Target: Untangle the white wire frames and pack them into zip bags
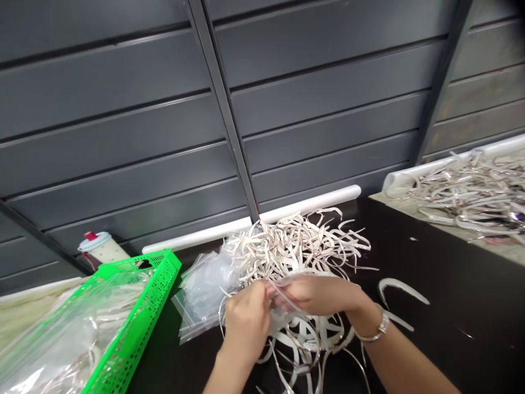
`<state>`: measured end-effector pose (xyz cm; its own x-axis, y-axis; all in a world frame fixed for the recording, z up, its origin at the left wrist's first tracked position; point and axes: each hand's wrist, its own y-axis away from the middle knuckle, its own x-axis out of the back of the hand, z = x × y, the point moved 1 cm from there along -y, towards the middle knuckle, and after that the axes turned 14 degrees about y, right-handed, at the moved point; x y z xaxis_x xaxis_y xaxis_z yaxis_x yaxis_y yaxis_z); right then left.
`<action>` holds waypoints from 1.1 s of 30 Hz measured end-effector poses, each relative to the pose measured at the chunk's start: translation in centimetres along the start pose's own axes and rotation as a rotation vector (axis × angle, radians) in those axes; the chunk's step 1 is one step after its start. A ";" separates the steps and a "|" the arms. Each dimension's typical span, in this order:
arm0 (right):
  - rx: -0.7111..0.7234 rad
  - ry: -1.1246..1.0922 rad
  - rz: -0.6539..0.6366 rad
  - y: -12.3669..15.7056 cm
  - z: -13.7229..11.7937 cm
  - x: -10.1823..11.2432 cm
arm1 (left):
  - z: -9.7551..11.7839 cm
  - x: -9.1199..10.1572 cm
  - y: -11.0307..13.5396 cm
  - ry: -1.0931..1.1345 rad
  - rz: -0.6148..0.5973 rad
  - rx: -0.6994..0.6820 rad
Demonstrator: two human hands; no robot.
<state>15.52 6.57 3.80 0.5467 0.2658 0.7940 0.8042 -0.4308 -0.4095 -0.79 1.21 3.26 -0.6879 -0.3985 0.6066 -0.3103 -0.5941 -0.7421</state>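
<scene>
Both hands meet at a clear plastic bag in the lower middle of the view. My left hand is closed, its fingers pinching one side of the bag's edge. On the other side my right hand also grips the bag, fingers partly hidden by the film; a silver bracelet is on that wrist. Behind and below the hands spreads a tangled pile of thin, curved white and silvery strips. Left of the pile lies a stack of clear zip bags. Whether the held bag contains strips is unclear.
A green perforated basket holds filled plastic bags at left, with a lidded cup behind it. Loose strips lie right on the black table. Another strip heap sits far right. A grey slatted panel stands behind.
</scene>
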 end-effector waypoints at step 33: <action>-0.634 -0.423 0.663 -1.5 2.9 -1.9 | -4.6 1.4 -0.9 0.978 0.542 0.855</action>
<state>13.96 9.19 1.63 0.9752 0.0371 0.2180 0.1029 -0.9487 -0.2989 -4.45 4.39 3.46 -0.8732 -0.2814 -0.3979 0.3825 -0.9017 -0.2018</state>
